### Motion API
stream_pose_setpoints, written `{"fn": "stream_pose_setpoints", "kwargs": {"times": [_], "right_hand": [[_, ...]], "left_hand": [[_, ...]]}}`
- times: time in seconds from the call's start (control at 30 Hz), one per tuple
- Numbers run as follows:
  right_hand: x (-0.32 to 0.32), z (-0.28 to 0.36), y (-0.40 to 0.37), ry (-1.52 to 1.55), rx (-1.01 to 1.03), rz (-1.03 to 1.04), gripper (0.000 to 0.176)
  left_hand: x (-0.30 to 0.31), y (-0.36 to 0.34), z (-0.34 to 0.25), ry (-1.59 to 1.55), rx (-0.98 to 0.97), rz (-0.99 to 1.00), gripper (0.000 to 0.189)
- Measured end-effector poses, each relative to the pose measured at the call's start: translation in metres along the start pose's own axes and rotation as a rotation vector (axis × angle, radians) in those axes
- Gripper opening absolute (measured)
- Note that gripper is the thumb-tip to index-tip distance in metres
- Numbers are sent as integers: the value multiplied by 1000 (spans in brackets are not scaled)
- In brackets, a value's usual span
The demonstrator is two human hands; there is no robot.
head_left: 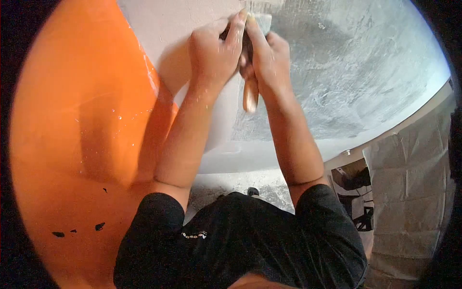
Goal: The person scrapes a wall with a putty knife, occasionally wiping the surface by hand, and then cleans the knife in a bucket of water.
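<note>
Both hands meet at the top of the view, thumbs together, against a pale curved surface point(226, 106). My left hand point(215, 53) is closed around the upper part of a putty knife point(250, 96). From the other side, my right hand point(273, 58) is closed on the same tool. Its wooden handle points down between my wrists. Part of a light, flat blade point(263, 21) shows beside my right thumb, near the surface. Fingers hide most of the tool's middle, where something dark shows.
Grey, streaky coating point(332, 72) covers the surface on the right. A glossy orange area point(96, 144) with small dark chips lies on the left. Creased grey sheeting point(409, 183) hangs at the lower right. Speckled floor point(216, 185) shows below the surface.
</note>
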State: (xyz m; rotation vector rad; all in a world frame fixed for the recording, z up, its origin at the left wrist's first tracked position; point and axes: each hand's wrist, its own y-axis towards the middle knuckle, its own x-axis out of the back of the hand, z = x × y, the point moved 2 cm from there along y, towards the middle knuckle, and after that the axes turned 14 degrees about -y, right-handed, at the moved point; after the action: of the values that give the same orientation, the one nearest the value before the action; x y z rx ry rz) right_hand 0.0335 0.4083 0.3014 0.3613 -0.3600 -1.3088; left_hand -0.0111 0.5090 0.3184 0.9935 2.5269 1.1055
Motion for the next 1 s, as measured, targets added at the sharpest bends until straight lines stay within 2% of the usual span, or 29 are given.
{"fn": "stream_pose_setpoints", "kwargs": {"times": [0.03,0.07,0.13,0.17,0.2,0.27,0.4,0.43,0.47,0.53,0.57,0.63,0.67,0.73,0.8,0.87,0.9,0.93,0.97,1.0], "right_hand": [[6,-4,-12,44,-12,-12,46],[11,-8,-21,89,-20,-23,45],[25,-24,-39,132,-54,-76,44],[32,-31,-46,171,-98,-134,42],[36,-34,-49,176,-96,-127,42],[46,-38,-52,205,-109,-172,41],[61,-36,-54,264,-101,-164,40],[62,-36,-54,300,-107,-175,39],[64,-33,-56,300,-101,-157,39],[68,-25,-63,309,-9,-101,38],[71,-25,-66,285,49,-70,35],[79,-24,-71,295,132,8,34],[82,-23,-73,301,211,61,33],[87,-24,-71,345,174,79,34],[96,-30,-65,290,154,105,36],[103,-26,-59,298,95,137,38],[102,-27,-53,206,12,147,39],[100,-29,-46,114,-72,157,39],[93,-35,-38,126,-59,184,40],[86,-34,-30,133,-62,190,40]], "left_hand": [[2,-3,16,-172,-257,-47,29],[4,-2,25,-170,-267,-52,29],[15,-5,27,-87,-748,-190,31],[19,1,24,138,-868,-123,52],[17,-2,19,145,-870,-126,52],[0,-9,10,634,-669,2,74],[-29,-15,1,745,-600,90,86],[-39,-17,0,700,-608,0,72],[-51,-20,1,709,-602,-16,72],[-73,-25,1,615,-610,170,85],[-77,-27,-4,630,-601,152,85],[-84,-36,-16,841,-798,478,89],[-84,-34,-13,857,-787,464,89],[-78,-28,-11,600,-711,415,92],[-56,-17,-1,590,-628,327,95],[-27,-9,12,595,-493,-71,95],[-24,-11,14,604,-495,-70,95],[-20,-15,14,623,-514,-117,85],[-17,-20,14,643,-530,-163,75],[-13,-24,14,654,-528,-163,75]]}}
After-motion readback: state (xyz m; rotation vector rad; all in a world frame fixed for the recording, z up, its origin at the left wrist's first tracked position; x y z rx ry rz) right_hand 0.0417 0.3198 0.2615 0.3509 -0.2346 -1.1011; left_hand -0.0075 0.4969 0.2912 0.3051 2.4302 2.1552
